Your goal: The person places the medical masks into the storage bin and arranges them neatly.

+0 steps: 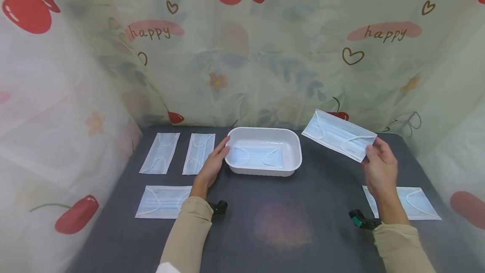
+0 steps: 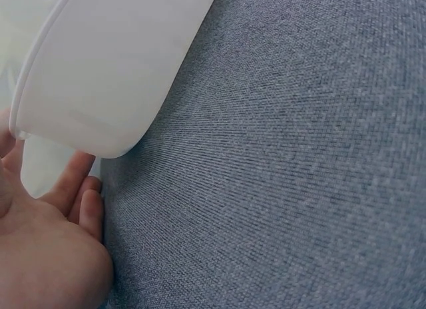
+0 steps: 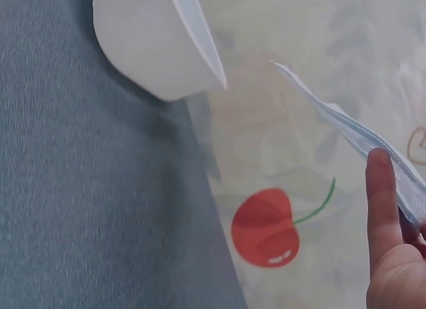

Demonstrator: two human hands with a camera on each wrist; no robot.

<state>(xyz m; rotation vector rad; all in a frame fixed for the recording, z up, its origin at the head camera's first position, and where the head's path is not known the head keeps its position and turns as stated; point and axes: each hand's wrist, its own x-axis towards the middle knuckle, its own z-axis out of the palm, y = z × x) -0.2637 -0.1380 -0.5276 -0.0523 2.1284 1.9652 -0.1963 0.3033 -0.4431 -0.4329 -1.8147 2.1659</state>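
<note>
A pale blue face mask (image 1: 339,135) with white ear loops is pinched at its right end by my right hand (image 1: 382,167), raised in the air right of the white plastic tub (image 1: 263,172). The right wrist view catches this mask (image 3: 353,129) nearly edge-on, with the thumb against it. My left hand (image 1: 211,167) touches the tub's left side with fairly straight fingers; the left wrist view has its fingers (image 2: 73,179) at the tub wall (image 2: 100,76). Inside the tub lies another mask (image 1: 257,157), flat, loops facing up.
Two upright masks (image 1: 160,153) (image 1: 198,153) lie left of the tub, and a sideways mask (image 1: 161,202) lies partly under the left forearm. Another mask (image 1: 417,202) sits below the right hand. A printed curtain (image 1: 280,62) encloses the dark grey table (image 1: 265,205).
</note>
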